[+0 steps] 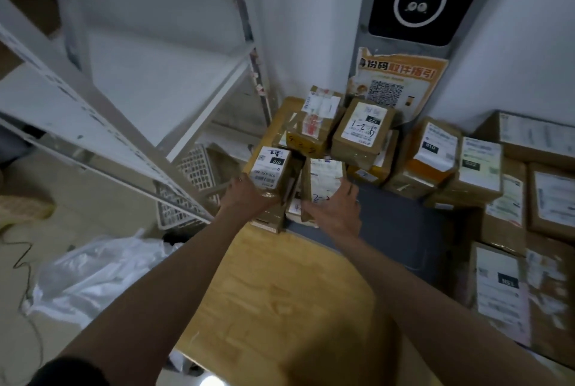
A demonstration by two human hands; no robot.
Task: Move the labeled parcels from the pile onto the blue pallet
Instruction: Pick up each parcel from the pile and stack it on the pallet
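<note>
1. Nearest the lens: two bare forearms reaching forward over a light wood-grain tabletop [280, 286], smooth, rounded near edge
2. White metal shelving [130, 80] fills upper left, flat painted boards on perforated uprights
3. Dark grey flat mat [401, 230] lies on the far part of the top, matte, rectangular; no blue pallet in view
4. Parcel pile [485, 180] on the right: brown cardboard boxes, taped, white printed labels, stacked tight against each other
5. Crumpled clear plastic bag [93, 273] on the floor left of the table; white lattice crate [189, 192] just beyond it, under the shelf
6. Orange poster [401, 80] with QR code on the grey post behind the boxes, torn top edge
7. Small labeled parcel [272, 172], glossy tape wrap, at the far-left table edge; left hand [245, 194] wraps its near-left corner, fingers curled round it
8. Neighbouring parcel [326, 183], handwritten marks on label, just beside the first; right hand [337, 208] rests on its near side, fingers spread, thumb toward the gap between the boxes; firm grip cannot tell
</note>
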